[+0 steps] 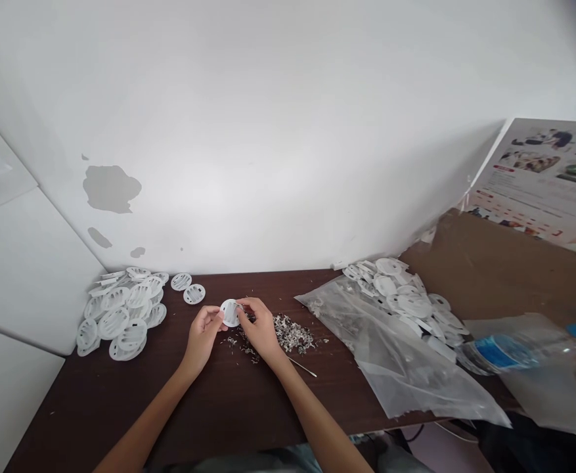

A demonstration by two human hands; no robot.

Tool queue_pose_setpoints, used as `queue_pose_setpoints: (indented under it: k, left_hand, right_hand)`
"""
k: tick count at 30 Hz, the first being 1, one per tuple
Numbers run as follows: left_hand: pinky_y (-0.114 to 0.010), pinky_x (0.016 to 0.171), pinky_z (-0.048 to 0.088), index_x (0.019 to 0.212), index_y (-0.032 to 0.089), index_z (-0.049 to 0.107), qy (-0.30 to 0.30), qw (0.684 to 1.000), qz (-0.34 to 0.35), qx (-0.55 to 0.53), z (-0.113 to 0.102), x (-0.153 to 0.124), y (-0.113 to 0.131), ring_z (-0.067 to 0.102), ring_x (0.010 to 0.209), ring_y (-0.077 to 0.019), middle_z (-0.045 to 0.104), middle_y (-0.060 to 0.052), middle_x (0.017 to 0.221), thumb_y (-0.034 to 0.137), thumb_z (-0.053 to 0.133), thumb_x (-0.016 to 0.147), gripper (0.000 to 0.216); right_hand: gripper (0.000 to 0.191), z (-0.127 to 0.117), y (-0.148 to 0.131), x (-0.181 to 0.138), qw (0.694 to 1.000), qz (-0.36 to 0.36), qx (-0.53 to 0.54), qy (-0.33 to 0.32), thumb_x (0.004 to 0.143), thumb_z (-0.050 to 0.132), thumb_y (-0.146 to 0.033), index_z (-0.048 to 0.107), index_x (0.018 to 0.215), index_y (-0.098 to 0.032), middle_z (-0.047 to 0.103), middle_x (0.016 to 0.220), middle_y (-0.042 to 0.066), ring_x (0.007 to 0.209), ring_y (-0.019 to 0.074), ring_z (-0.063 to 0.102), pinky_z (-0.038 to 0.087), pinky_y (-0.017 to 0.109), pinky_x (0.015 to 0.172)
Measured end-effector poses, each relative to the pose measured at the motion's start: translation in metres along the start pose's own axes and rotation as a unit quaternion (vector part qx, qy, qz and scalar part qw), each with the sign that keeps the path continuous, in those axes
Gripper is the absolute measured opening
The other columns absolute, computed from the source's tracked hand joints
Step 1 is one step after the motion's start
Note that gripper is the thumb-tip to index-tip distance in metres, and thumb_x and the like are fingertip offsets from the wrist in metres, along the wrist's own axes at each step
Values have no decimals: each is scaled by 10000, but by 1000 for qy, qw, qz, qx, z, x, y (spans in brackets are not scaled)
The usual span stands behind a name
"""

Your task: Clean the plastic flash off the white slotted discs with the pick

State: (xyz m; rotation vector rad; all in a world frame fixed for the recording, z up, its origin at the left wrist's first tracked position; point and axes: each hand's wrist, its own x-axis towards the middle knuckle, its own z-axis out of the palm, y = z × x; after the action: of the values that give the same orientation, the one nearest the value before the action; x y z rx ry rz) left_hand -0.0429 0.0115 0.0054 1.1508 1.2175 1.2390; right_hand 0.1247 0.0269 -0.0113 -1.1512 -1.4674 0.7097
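A small round white plastic disc (229, 313) with slots is held above the dark brown table (219, 407), near its back edge. My left hand (203, 335) grips the disc from the left with closed fingers. From the right, my right hand (259, 328) pinches the same disc at its edge. Just right of my hands lies a small heap of grey-white plastic scraps (292, 334). A thin white stick (303, 367) lies on the table beside my right forearm.
A pile of slotted white discs (120, 312) lies at the back left. Another pile of white discs (406, 299) rests on a clear plastic bag (406, 368) at the right. A plastic water bottle (514, 351) lies far right, beside brown cardboard (504, 263). A white wall stands behind.
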Motion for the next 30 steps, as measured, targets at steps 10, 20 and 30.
queue_pose_setpoints:
  k: [10, 20, 30]
  left_hand:
    - [-342, 742, 599, 964, 187, 690, 3, 999, 33, -9, -3, -3, 0, 705, 717, -191, 748, -48, 869, 572, 756, 822, 415]
    - [-335, 805, 573, 982, 198, 770, -58, 993, 104, 7, 19, 14, 17, 703, 865, -229, 748, -73, 941, 563, 681, 898, 385]
    - [-254, 630, 468, 854, 169, 749, -79, 993, 50, -67, 62, 30, 20, 568, 647, -142, 669, -4, 727, 409, 802, 756, 265]
  right_hand:
    - [260, -4, -4, -1, 999, 31, 30, -14, 974, 580, -404, 777, 1054, -255, 758, 1005, 72, 883, 240, 683, 543, 359, 821]
    - [210, -1, -2, 8, 966, 114, 233, 5, 903, 599, -420, 682, 953, -234, 633, 704, -2, 556, 166, 539, 457, 278, 541]
    - [264, -11, -20, 11, 885, 177, 429, 39, 791, 788, -407, 652, 924, -224, 581, 699, -34, 593, 118, 490, 414, 233, 571]
